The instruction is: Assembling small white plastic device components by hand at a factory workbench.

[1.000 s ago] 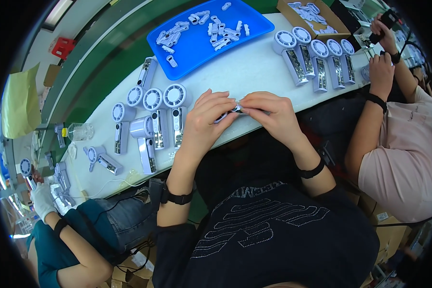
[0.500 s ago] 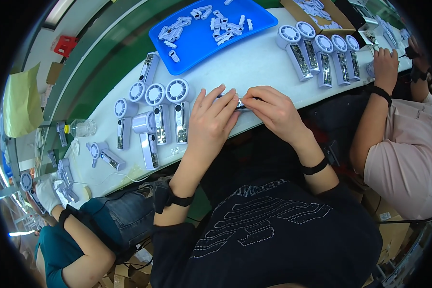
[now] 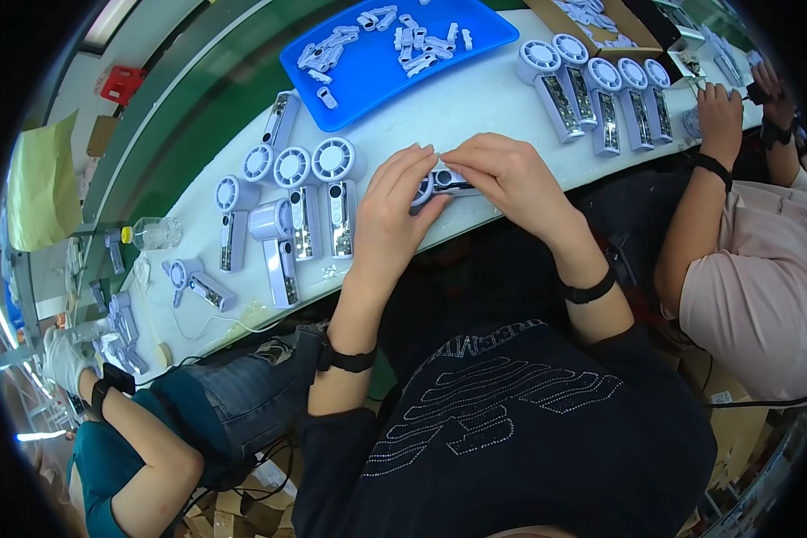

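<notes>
Between my two hands, near the front edge of the white table [image 3: 439,117], lies a pale lavender handheld fan [image 3: 450,180] with a shiny face on its handle. My left hand [image 3: 391,211] is closed around its head end, and part of the round grille shows beside the thumb. Fingers pressed together, my right hand [image 3: 511,184] pinches at the upper side of the handle; whether a small part sits in that pinch is hidden. To the left stand several similar fans [image 3: 334,161], their handles showing circuit parts inside.
A blue tray [image 3: 359,103] with small pale parts lies at the far side. Several more fans [image 3: 603,81] and a cardboard box [image 3: 641,45] of parts are at the right. Co-workers sit on both sides. A clear bottle [image 3: 160,234] and a white cable [image 3: 233,320] are at the left.
Both hands have moved slightly away from me, turning so more of the fan shows. My right hand has shifted onto the handle's upper side. The left co-worker's gloved hand has moved left.
</notes>
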Demonstrator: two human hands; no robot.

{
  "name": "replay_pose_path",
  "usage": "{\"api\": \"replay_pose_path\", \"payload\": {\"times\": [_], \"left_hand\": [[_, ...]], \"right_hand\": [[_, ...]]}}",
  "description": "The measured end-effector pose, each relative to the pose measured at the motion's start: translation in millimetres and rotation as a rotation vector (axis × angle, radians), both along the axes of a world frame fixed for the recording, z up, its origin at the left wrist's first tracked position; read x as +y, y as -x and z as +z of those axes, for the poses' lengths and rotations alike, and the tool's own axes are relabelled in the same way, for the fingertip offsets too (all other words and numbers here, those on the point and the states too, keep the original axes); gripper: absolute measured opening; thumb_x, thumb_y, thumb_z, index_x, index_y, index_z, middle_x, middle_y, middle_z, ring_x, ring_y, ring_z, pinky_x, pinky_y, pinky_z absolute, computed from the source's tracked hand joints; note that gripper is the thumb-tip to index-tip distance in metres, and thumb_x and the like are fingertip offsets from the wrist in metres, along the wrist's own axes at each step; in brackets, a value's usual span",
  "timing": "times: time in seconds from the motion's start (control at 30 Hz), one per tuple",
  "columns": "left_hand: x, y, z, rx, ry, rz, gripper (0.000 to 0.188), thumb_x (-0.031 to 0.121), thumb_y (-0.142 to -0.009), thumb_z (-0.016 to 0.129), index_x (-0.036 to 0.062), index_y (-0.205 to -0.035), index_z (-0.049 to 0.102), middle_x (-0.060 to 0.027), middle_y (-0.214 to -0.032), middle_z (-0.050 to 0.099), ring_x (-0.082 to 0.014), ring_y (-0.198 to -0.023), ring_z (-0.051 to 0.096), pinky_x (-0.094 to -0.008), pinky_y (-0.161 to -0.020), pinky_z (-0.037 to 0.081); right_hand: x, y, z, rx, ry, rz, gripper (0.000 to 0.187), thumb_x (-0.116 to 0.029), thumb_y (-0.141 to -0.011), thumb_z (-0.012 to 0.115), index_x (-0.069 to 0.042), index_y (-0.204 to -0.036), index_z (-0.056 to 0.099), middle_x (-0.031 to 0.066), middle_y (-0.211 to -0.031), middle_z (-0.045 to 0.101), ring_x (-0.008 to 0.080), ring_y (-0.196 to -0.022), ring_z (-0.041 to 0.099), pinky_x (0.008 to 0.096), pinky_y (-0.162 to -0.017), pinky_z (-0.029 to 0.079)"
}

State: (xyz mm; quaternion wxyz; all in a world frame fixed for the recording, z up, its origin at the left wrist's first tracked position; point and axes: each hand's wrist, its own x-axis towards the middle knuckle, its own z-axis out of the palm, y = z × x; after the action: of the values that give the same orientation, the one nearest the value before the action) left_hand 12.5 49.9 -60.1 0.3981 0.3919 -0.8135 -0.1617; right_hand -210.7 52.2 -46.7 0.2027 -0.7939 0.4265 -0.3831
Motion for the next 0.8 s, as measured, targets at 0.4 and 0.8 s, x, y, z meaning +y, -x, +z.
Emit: {"api": "replay_pose_path", "payload": {"times": [0.4, 0.8], "left_hand": [[6, 2, -4, 0.027, 0.01, 0.085, 0.055, 0.003, -0.076, 0.092, 0.0004, -0.128, 0.074, -0.0136, -0.139, 0.072, -0.0372, -0.136, 0.065, -0.0466, -0.11, 0.056], [7, -11, 4, -0.038, -0.026, 0.029, 0.055, 0.006, -0.075, 0.093, 0.0025, -0.127, 0.075, -0.0139, -0.131, 0.076, -0.0354, -0.129, 0.069, -0.0443, -0.107, 0.057]], "right_hand": [[7, -14, -2, 0.06, -0.043, -0.025, 0.029, -0.016, -0.097, 0.082, -0.001, -0.122, 0.079, 0.0125, -0.117, 0.076, 0.0271, -0.102, 0.074, 0.0366, -0.086, 0.059], [20, -15, -2, -0.059, 0.043, -0.14, 0.028, -0.01, -0.093, 0.085, -0.002, -0.119, 0.079, 0.0122, -0.12, 0.075, 0.028, -0.104, 0.074, 0.0387, -0.087, 0.059]]}}
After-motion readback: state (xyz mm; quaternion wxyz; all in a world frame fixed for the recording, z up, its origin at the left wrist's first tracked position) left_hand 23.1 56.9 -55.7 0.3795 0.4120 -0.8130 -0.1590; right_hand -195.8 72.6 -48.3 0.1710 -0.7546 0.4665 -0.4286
